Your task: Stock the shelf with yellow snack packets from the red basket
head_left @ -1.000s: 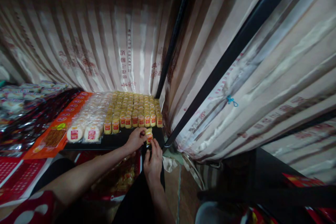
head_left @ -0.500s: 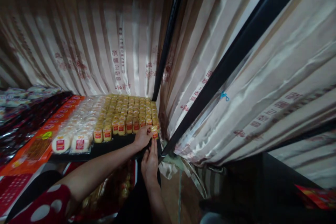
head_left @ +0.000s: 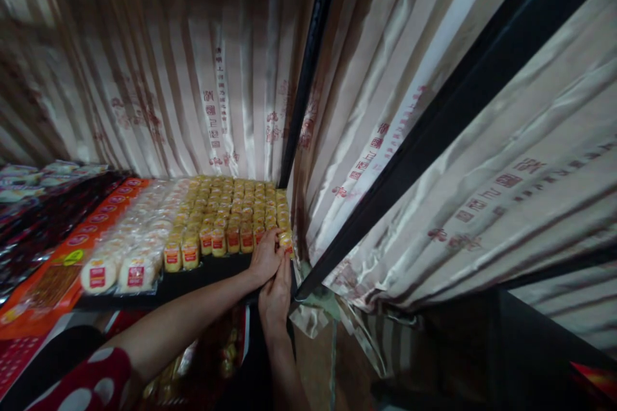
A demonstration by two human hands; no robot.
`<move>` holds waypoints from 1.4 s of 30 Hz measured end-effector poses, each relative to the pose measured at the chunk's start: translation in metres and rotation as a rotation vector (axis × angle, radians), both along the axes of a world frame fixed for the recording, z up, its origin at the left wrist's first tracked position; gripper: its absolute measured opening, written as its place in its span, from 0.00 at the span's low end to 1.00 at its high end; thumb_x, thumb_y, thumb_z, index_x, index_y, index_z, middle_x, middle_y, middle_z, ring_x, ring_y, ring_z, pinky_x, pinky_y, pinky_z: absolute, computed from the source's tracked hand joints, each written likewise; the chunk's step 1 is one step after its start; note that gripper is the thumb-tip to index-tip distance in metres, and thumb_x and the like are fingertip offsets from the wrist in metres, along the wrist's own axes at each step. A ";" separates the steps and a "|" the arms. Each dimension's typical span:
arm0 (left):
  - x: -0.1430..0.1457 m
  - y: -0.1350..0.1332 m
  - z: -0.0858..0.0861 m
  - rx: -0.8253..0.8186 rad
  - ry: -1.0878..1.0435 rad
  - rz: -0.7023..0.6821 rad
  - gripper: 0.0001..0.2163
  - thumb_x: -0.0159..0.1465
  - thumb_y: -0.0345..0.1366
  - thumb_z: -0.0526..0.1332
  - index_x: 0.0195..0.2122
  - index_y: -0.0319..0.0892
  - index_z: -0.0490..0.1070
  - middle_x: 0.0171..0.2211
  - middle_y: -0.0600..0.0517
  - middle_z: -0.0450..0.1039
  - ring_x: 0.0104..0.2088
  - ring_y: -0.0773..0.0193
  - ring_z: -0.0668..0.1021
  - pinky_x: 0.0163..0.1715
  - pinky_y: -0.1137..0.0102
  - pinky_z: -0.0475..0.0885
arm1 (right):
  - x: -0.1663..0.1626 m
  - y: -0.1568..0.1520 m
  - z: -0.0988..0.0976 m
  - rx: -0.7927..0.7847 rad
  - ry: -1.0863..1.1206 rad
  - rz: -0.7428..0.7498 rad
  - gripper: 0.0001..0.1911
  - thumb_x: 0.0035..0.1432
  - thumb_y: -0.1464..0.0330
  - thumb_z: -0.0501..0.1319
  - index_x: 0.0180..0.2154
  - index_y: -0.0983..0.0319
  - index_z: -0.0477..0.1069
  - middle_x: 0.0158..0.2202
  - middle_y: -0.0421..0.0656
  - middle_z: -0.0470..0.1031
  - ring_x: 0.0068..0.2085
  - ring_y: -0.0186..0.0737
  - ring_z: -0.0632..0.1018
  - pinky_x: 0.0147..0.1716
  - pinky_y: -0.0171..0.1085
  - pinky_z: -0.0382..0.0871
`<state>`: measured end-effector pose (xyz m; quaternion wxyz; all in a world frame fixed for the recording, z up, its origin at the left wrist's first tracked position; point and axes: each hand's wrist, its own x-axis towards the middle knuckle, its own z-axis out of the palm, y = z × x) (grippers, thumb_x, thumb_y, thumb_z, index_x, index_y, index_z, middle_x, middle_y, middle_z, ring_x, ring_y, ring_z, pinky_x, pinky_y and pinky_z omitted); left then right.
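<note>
At the right end of the front row, a small wrapped yellow cake (head_left: pixel 286 241) with a red label sits between my fingertips. My left hand (head_left: pixel 265 261) reaches in from the left, its bent fingers closed on the cake's left side. From below, my right hand (head_left: pixel 276 298) points upward, with its fingertips against the cake's lower front. Some fingertips are hidden behind the other hand. Just left of them stand tight rows of the same yellow cakes (head_left: pixel 219 241), labels facing me.
Round white wrapped pastries (head_left: pixel 137 275) and an orange packet (head_left: pixel 55 282) lie to the left on the black shelf (head_left: pixel 212 275). Pleated printed curtains (head_left: pixel 241 96) close off the back and right. A dark slanted pole (head_left: pixel 385 189) runs close to my hands. Below is a red-edged box (head_left: pixel 246 327).
The cake has moved slightly down and right, into line with the row's right end. My left hand has followed it, and the two hands are closer together. The view has shifted a little.
</note>
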<state>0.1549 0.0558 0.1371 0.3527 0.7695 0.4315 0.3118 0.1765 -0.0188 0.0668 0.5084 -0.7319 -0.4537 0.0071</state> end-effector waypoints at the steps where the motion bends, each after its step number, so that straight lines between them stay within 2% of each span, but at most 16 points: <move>1: 0.000 -0.001 0.000 0.006 -0.005 0.015 0.15 0.56 0.28 0.56 0.46 0.41 0.62 0.38 0.50 0.66 0.39 0.64 0.71 0.42 0.66 0.67 | 0.001 0.000 -0.001 0.001 -0.015 0.002 0.31 0.54 0.75 0.43 0.60 0.72 0.48 0.61 0.56 0.53 0.61 0.46 0.55 0.56 0.52 0.56; 5: -0.001 -0.004 -0.001 0.037 -0.028 0.030 0.13 0.56 0.27 0.54 0.43 0.42 0.61 0.39 0.50 0.63 0.38 0.65 0.70 0.41 0.67 0.68 | 0.003 -0.001 0.000 -0.013 -0.073 0.024 0.30 0.57 0.71 0.47 0.61 0.70 0.46 0.61 0.57 0.52 0.61 0.47 0.55 0.55 0.51 0.57; 10: -0.001 -0.004 -0.001 0.126 -0.036 -0.082 0.12 0.59 0.26 0.51 0.44 0.43 0.62 0.39 0.50 0.63 0.41 0.64 0.69 0.43 0.67 0.67 | 0.003 -0.002 0.008 -0.011 -0.073 0.037 0.30 0.59 0.70 0.46 0.61 0.67 0.44 0.61 0.55 0.53 0.61 0.45 0.57 0.55 0.50 0.57; 16: 0.001 -0.005 0.001 0.137 0.045 -0.080 0.14 0.59 0.26 0.50 0.45 0.45 0.63 0.41 0.51 0.65 0.43 0.64 0.70 0.45 0.68 0.67 | 0.001 -0.002 0.011 -0.023 -0.055 0.002 0.30 0.58 0.68 0.47 0.61 0.68 0.47 0.60 0.55 0.54 0.60 0.46 0.58 0.55 0.49 0.58; 25: -0.001 -0.007 -0.003 0.151 0.096 -0.107 0.17 0.61 0.28 0.48 0.51 0.46 0.62 0.45 0.50 0.63 0.44 0.64 0.70 0.46 0.70 0.67 | 0.002 -0.004 0.011 -0.001 0.029 -0.066 0.26 0.56 0.69 0.46 0.56 0.71 0.57 0.57 0.59 0.59 0.58 0.48 0.61 0.53 0.49 0.59; 30: -0.008 -0.007 0.000 0.150 0.099 -0.131 0.19 0.61 0.27 0.47 0.53 0.47 0.61 0.43 0.50 0.63 0.41 0.65 0.71 0.43 0.71 0.69 | 0.002 -0.004 0.010 0.032 0.048 -0.053 0.26 0.55 0.71 0.46 0.56 0.68 0.57 0.58 0.55 0.58 0.59 0.46 0.59 0.53 0.48 0.59; 36: -0.035 -0.022 -0.002 0.139 0.042 -0.110 0.18 0.59 0.25 0.48 0.50 0.42 0.64 0.41 0.48 0.65 0.40 0.65 0.71 0.44 0.70 0.68 | 0.000 -0.007 0.012 0.063 0.080 -0.028 0.23 0.56 0.72 0.44 0.53 0.69 0.60 0.57 0.55 0.58 0.58 0.43 0.61 0.51 0.46 0.62; 42: -0.095 -0.067 -0.024 0.120 0.006 -0.152 0.13 0.59 0.26 0.48 0.41 0.41 0.67 0.36 0.50 0.66 0.37 0.66 0.71 0.40 0.72 0.68 | -0.008 -0.017 0.025 0.064 -0.020 0.067 0.21 0.57 0.70 0.46 0.51 0.67 0.63 0.50 0.54 0.67 0.51 0.42 0.69 0.49 0.45 0.64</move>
